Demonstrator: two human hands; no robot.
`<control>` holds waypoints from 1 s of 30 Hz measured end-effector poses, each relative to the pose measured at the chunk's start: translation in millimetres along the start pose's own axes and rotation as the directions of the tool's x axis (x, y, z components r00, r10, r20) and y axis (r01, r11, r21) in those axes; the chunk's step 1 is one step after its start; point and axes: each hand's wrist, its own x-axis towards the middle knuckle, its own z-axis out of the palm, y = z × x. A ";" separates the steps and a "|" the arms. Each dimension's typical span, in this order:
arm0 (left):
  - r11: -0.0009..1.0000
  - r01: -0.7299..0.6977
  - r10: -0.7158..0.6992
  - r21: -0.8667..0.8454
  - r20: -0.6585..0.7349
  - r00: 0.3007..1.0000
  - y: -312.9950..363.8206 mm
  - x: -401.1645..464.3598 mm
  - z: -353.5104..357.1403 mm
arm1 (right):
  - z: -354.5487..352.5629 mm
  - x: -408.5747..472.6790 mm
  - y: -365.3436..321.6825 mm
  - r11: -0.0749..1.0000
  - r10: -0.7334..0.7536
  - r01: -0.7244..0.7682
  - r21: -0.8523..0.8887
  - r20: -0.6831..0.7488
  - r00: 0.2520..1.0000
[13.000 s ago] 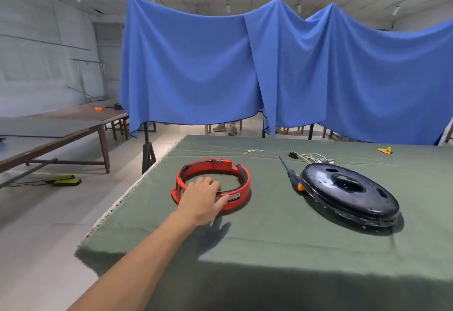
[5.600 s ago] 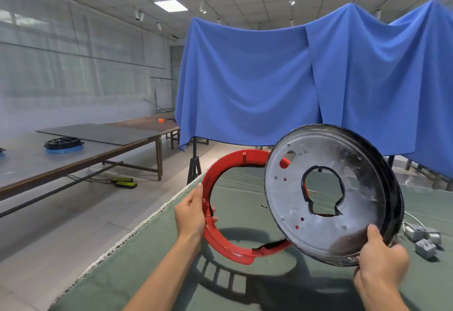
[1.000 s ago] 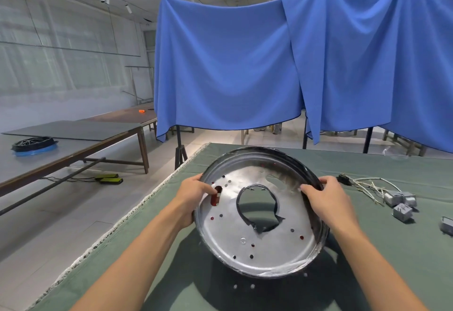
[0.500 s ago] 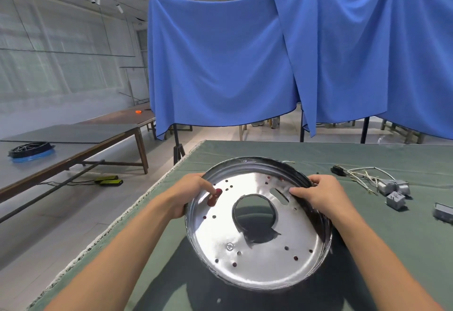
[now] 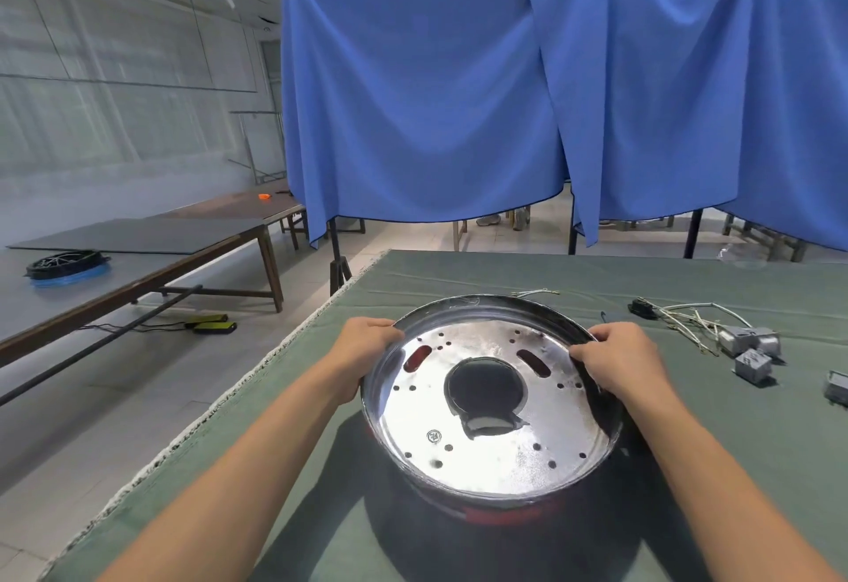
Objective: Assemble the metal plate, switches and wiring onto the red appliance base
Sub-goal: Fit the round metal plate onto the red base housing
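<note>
Fingers [image 5: 585, 354] of both my hands are curling over the rim of the metal plate [image 5: 493, 425], one hand on each side, because a wide shallow dish like this is easiest to steer from opposite edges. My left hand [image 5: 365, 352] is gripping the left rim with the thumb hooked over the lip. My right hand [image 5: 617, 361] is gripping the right rim the same way.

I am holding the plate shiny side up, tilted slightly toward me. Nearest to me, the red appliance base [image 5: 486, 512] is peeking out from under the plate's front edge, and red is also showing through a slot on the plate's left side. I judge that I am lowering and turning the plate to line its holes up with the base beneath it. Whether it is fully seated I cannot tell. The large opening in the plate's middle is showing dark underneath.

Everything is resting on a counter [image 5: 734, 466] covered in green cloth, which probably keeps small parts from sliding.

Farther right, well apart from the plate, small grey switches [image 5: 750, 347] are lying beside a bundle of pale wiring [image 5: 683, 317]. I judge they are waiting there within reach for the next steps.

Beyond the counter, a blue curtain [image 5: 459, 99] is hanging across the room. Off to the left, a long side table [image 5: 137, 260] is carrying a dark ring [image 5: 66, 262].
</note>
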 end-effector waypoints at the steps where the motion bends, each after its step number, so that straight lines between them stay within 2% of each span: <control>1: 1.000 0.003 -0.003 -0.001 -0.003 1.000 -2.0 1.3 0.5 | 1.0 0.3 0.1 1.000 0.001 -0.001 -0.006 -0.002 1.000; 10: 0.992 0.092 -0.089 0.085 -0.049 0.995 -14.0 9.0 -3.6 | 11.9 -1.2 -3.6 0.998 -0.037 0.038 -0.056 0.016 0.999; 14: 0.989 0.098 -0.092 0.114 -0.052 0.994 -14.4 12.5 -4.9 | 14.1 -2.9 -5.1 1.000 -0.020 0.020 -0.002 0.021 1.000; 22: 0.955 0.085 -0.056 0.283 -0.107 0.993 -16.5 19.3 -2.8 | 8.8 -1.0 -6.4 0.995 -0.018 0.019 0.095 -0.015 1.000; 30: 0.904 0.102 -0.024 0.415 -0.188 0.982 -14.6 12.1 8.2 | 9.9 1.9 -1.7 0.997 -0.039 0.040 0.068 -0.014 0.999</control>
